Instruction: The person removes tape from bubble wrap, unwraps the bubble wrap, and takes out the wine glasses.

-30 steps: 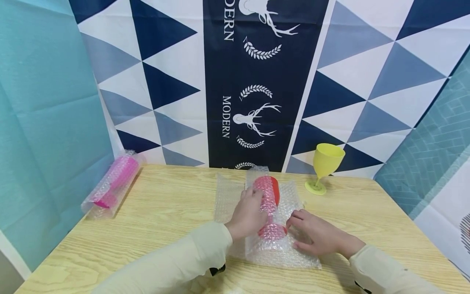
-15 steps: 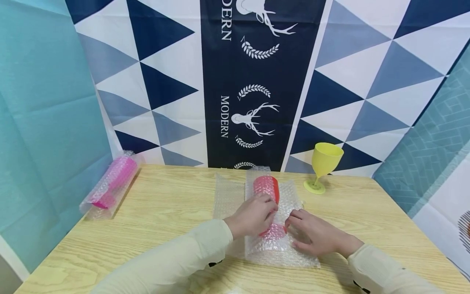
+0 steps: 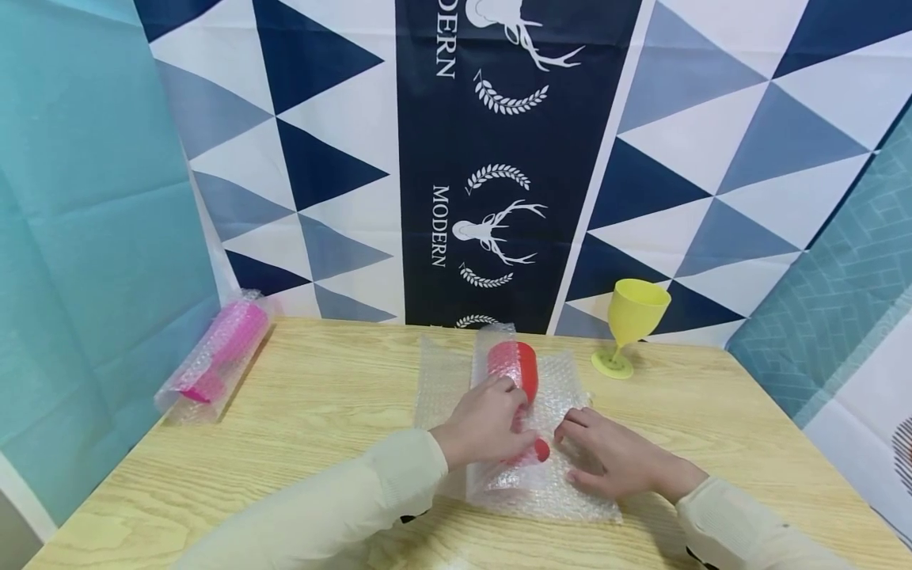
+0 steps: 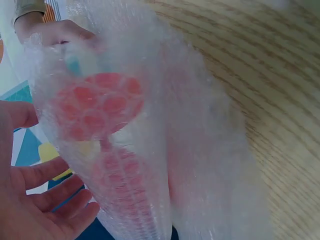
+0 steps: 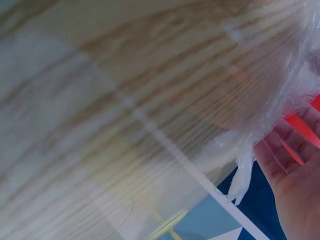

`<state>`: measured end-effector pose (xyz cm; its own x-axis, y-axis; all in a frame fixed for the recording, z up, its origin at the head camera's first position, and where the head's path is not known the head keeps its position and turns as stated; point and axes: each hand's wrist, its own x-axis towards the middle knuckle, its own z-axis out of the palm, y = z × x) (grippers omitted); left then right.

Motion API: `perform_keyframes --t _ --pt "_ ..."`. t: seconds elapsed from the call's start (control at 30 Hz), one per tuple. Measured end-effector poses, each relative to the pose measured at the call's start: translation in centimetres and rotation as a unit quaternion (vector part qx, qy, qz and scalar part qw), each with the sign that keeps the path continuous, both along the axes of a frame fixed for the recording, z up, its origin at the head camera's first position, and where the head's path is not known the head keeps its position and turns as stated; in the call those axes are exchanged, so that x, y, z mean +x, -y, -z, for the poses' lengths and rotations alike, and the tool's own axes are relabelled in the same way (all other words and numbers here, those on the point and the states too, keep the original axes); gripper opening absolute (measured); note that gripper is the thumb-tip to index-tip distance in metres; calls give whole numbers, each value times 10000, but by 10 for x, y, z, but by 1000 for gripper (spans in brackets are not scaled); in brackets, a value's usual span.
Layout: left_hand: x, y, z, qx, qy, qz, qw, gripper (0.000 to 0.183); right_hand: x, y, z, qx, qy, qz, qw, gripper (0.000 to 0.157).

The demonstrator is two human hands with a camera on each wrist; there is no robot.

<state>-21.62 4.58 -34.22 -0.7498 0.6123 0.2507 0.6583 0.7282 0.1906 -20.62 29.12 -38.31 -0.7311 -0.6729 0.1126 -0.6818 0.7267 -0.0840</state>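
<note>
A red goblet lies in the head view on a sheet of bubble wrap, its bowl toward the wall. A wrap layer covers its left side; bare red shows on the right of bowl and foot. My left hand holds the goblet through the wrap near the stem, fingers curved over it. The left wrist view shows the wrapped foot beside that hand's thumb and fingers. Right of the goblet, my right hand rests its bent fingertips on the wrap, thumb apart. In the right wrist view, red shows between its fingers.
A yellow goblet stands upright at the table's back right. A pink goblet rolled in bubble wrap lies at the left edge. The wooden table ends at a patterned cloth wall.
The left hand moved from the bowl down toward the stem. The goblet and its covering layer shifted slightly left, and more bare red shows. The right hand stays almost still.
</note>
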Motion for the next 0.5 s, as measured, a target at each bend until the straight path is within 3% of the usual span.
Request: perform_keyframes --t 0.3,0.5 --pt "0 27 4 593 703 -114 9957 32 2 3 -1 37 254 145 9996 42" --pt "-3 47 7 707 891 67 9935 32 1 2 -2 21 187 110 9998 41"
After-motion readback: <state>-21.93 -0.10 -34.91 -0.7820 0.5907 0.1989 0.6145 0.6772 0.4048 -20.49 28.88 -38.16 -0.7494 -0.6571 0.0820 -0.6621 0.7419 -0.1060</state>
